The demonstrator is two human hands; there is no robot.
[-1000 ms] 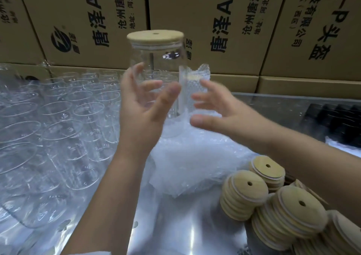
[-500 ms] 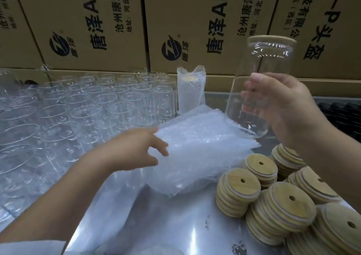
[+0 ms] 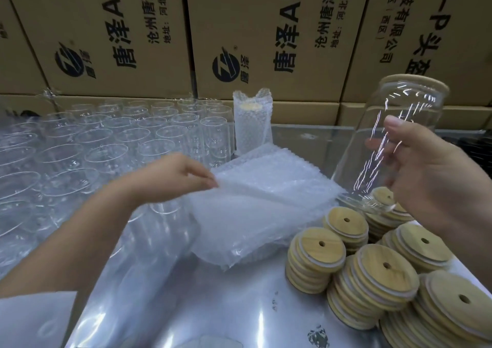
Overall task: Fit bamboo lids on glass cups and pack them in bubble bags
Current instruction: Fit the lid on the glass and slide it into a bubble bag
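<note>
Behind the left hand (image 3: 175, 177), rows of empty glasses (image 3: 119, 140); past its fingertips, a wrapped cup (image 3: 251, 124) upright before cartons (image 3: 266, 41). Below the right hand (image 3: 431, 182), stacks of holed lids (image 3: 372, 273). Left: pinching the top bubble bag (image 3: 239, 214) by its corner (pile underneath). Right: curled round a clear, tilted glass cup (image 3: 407, 100), bamboo lid (image 3: 415, 80) fitted, held aloft
</note>
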